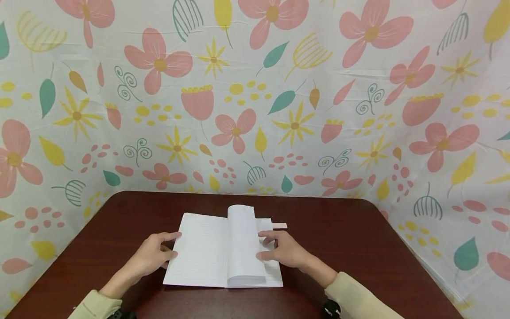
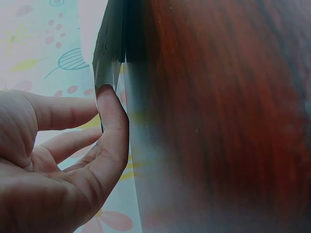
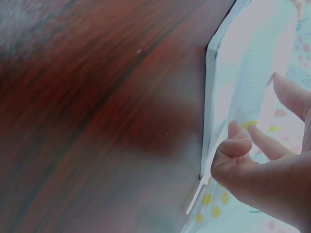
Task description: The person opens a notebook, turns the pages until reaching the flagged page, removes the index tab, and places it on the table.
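A notebook (image 1: pixel 199 248) with ruled white pages lies spread on the dark table. My left hand (image 1: pixel 153 252) grips its left edge, thumb and fingers on either side, as the left wrist view shows. On the right half, a bundle of pages (image 1: pixel 243 243) arches up from the spine and curves to the right. My right hand (image 1: pixel 284 249) holds the free edge of that bundle with thumb and curled fingers; in the right wrist view the thumb (image 3: pixel 289 94) touches the page edge. Part of the right page is hidden beneath the bundle and hand.
A narrow pale strip (image 1: pixel 280 226) sticks out past the notebook's upper right side. The reddish-brown table (image 1: pixel 342 230) reaches back to a flower-printed cloth (image 1: pixel 255 97) that stands behind it and along both sides.
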`<state>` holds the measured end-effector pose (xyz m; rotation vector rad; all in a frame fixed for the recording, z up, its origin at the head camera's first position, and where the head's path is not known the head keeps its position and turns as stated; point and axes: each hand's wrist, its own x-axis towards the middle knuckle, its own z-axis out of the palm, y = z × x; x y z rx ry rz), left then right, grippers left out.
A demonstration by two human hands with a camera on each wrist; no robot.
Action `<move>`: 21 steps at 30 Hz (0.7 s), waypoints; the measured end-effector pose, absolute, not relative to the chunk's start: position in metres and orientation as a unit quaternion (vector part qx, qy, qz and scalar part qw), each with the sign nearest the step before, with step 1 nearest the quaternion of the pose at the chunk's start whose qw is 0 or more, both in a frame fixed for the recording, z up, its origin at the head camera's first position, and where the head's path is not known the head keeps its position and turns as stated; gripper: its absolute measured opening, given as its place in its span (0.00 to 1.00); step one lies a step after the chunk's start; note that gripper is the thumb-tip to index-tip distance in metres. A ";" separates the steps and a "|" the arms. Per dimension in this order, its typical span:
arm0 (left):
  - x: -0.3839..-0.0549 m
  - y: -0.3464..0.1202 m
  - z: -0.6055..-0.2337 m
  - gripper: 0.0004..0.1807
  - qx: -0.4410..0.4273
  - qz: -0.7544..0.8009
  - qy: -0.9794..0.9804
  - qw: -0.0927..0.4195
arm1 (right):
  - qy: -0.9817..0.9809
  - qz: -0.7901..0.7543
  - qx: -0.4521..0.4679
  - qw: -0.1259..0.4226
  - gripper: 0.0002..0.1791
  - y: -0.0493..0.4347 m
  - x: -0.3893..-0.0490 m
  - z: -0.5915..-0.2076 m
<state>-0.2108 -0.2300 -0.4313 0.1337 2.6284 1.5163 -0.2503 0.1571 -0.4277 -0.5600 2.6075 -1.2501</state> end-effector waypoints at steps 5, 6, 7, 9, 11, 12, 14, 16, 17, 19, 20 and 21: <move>-0.211 -0.230 -0.430 0.29 0.043 0.498 0.865 0.053 | 0.865 -0.452 -0.190 0.107 0.35 0.158 -0.248 -0.423; -0.211 -0.230 -0.430 0.29 0.042 0.498 0.865 0.054 | 0.864 -0.455 -0.188 0.108 0.35 0.158 -0.247 -0.421; -0.210 -0.230 -0.430 0.29 0.041 0.498 0.865 0.054 | 0.863 -0.457 -0.186 0.108 0.35 0.158 -0.246 -0.420; -0.210 -0.230 -0.430 0.29 0.040 0.498 0.865 0.055 | 0.862 -0.461 -0.182 0.110 0.36 0.157 -0.245 -0.418; -0.210 -0.230 -0.430 0.29 0.040 0.498 0.865 0.054 | 0.861 -0.464 -0.176 0.112 0.36 0.157 -0.244 -0.417; -0.210 -0.230 -0.430 0.29 0.041 0.498 0.865 0.054 | 0.860 -0.465 -0.174 0.113 0.36 0.156 -0.243 -0.416; -0.210 -0.229 -0.430 0.29 0.042 0.498 0.864 0.053 | 0.861 -0.466 -0.171 0.112 0.37 0.155 -0.243 -0.416; -0.210 -0.229 -0.430 0.29 0.043 0.499 0.864 0.053 | 0.861 -0.467 -0.170 0.109 0.37 0.155 -0.243 -0.415; -0.210 -0.230 -0.430 0.29 0.043 0.499 0.864 0.053 | 0.861 -0.466 -0.170 0.107 0.37 0.154 -0.243 -0.415; -0.210 -0.230 -0.430 0.29 0.043 0.500 0.863 0.054 | 0.861 -0.467 -0.172 0.104 0.36 0.154 -0.243 -0.414; -0.210 -0.230 -0.430 0.29 0.044 0.500 0.863 0.055 | 0.860 -0.469 -0.174 0.104 0.36 0.154 -0.243 -0.413; -0.210 -0.230 -0.430 0.29 0.044 0.500 0.863 0.056 | 0.859 -0.470 -0.175 0.105 0.36 0.154 -0.242 -0.412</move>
